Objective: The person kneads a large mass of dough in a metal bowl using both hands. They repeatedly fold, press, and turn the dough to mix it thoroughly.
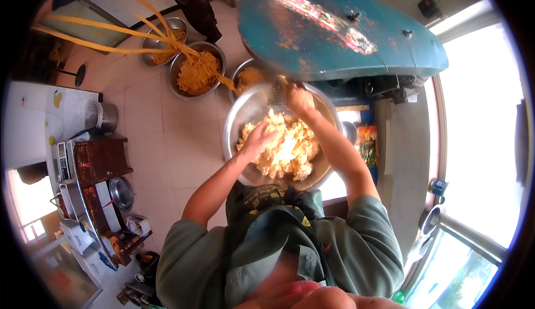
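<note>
A large steel bowl (232, 116) holds pale crumbly dough (290, 147) below a worn teal machine housing (301, 35). My left hand (261, 139) is in the left part of the dough, fingers bent into it and partly hidden. At the bowl's back rim, my right hand (298, 100) grips a metal scraper-like tool (278, 92), its shape partly unclear, just under the housing.
Behind, orange noodle strands (95, 27) stretch between steel bowls (174, 83) on the tiled floor (161, 141) and the hand (42, 10) of another person (192, 5). A rusty cart (100, 158) stands left; a bright window (482, 119) is right.
</note>
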A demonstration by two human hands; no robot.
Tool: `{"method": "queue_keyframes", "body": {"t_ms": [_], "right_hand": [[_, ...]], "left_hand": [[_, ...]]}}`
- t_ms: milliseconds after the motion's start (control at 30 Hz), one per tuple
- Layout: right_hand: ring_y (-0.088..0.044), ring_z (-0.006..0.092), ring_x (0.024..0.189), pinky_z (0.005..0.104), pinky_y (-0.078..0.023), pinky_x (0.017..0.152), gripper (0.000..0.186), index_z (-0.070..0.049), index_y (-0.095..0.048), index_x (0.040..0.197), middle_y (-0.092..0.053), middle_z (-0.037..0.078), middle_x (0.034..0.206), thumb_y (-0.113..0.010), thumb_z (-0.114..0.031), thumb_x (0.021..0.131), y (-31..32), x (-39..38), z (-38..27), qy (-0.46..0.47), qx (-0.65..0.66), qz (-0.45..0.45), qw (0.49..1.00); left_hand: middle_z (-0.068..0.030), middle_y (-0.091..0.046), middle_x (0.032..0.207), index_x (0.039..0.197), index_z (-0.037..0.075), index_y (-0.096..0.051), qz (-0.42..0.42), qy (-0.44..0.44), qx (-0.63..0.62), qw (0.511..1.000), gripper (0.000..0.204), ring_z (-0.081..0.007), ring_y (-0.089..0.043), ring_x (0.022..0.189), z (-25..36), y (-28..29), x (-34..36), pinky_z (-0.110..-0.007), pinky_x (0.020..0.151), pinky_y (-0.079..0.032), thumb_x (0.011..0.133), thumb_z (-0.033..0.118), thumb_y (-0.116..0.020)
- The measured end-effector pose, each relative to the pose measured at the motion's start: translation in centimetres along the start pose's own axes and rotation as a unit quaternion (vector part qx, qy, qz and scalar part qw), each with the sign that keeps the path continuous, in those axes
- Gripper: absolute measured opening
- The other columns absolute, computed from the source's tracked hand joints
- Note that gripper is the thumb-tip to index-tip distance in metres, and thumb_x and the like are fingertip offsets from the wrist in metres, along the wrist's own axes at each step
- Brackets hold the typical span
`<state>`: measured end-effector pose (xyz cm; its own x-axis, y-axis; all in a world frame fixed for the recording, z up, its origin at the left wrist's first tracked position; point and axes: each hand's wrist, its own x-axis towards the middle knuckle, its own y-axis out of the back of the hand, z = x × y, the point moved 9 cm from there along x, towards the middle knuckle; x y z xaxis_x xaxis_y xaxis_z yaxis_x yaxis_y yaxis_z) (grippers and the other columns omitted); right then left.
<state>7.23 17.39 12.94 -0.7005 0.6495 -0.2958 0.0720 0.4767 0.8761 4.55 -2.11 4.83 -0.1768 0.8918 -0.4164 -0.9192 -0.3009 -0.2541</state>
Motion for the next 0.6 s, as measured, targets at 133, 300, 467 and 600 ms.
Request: {"method": "queue_keyframes", "body": {"t_ms": [133,300,467,600], "right_hand": [[-0.073,0.0332,0.087,0.0434,-0.059,0.075,0.034,-0.002,-0.054,0.128,-0.07,0.022,0.108,-0.045,-0.015,0.098,-0.9,1.5,2.8,0.029,-0.092,-0.032,0.995],[-0.071,0.0361,0.086,0.0459,-0.058,0.076,0.032,-0.005,-0.059,0.123,-0.072,0.021,0.095,-0.048,-0.024,0.099,5.8,-5.3,3.4,0.128,-0.064,0.079,0.986],[-0.067,0.0438,0.082,0.0485,-0.054,0.071,0.029,-0.002,-0.06,0.113,-0.068,0.025,0.087,-0.059,-0.028,0.098,6.3,-12.5,13.2,0.044,0.144,0.132,0.98],[-0.068,0.0393,0.083,0.0485,-0.054,0.075,0.032,-0.004,-0.061,0.114,-0.071,0.019,0.093,-0.063,-0.03,0.095,0.7,-16.8,19.8,-0.024,0.141,0.186,0.972]], "left_hand": [[-0.0305,-0.043,0.145,0.144,-0.009,-0.035,0.046,0.009,0.116,0.992,0.076,-0.0348,-0.046,0.136,10.2,-2.9,2.4,-0.044,0.114,-0.04,0.087,0.023,-0.074],[-0.0242,-0.036,0.153,0.146,-0.002,-0.039,0.048,-0.139,0.578,0.803,0.07,-0.0383,-0.048,0.135,12.7,-3.9,10.7,-0.049,0.113,-0.042,0.089,0.02,-0.072],[-0.0211,-0.048,0.14,0.136,0.0,-0.051,0.088,-0.205,0.641,0.734,0.049,-0.0344,-0.061,0.116,12.4,-6.1,9.1,-0.04,0.095,-0.056,0.09,0.01,-0.065],[-0.0168,-0.059,0.124,0.123,0.003,-0.062,-0.116,-0.222,0.556,0.792,0.033,-0.0339,-0.062,0.109,5.0,-12.3,4.8,-0.045,0.098,-0.051,0.091,0.006,-0.061]]}}
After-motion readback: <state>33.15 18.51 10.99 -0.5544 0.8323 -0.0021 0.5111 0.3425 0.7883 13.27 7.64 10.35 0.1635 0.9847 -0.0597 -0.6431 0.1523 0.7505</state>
